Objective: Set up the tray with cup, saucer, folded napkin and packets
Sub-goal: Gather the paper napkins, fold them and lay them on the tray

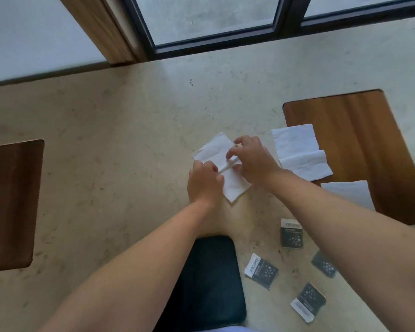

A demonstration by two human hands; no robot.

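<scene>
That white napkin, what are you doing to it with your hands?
A person is folding the white napkin on the beige counter. The left hand pinches its near edge and the right hand pinches a fold in the middle. More napkins lie across the wooden tray on the right. Four dark packets wait on the counter, nearer the person. No cup or saucer shows.

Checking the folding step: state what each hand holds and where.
Both grip the same white napkin on the table: left hand at its near-left edge, right hand pinching the middle fold.
</scene>
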